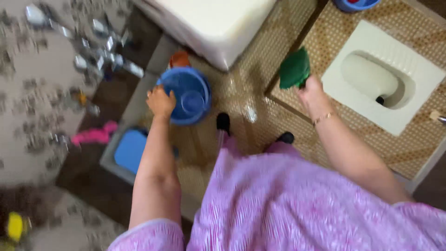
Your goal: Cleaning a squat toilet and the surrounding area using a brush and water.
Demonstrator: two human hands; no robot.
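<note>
Left hand (160,102) fingers grip blue bucket (188,95) rim — right hand (312,90) clasps green scrubber (294,69).

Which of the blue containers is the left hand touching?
The left hand grips the rim of the blue bucket by the white tub; the other blue container sits at the top edge, untouched.

The single head-worn camera looks steeply down from standing height past the person's pink dress onto the wet tiled floor (232,93), tilted and blurred, with the squat toilet (385,79) at right, fairly near.
</note>
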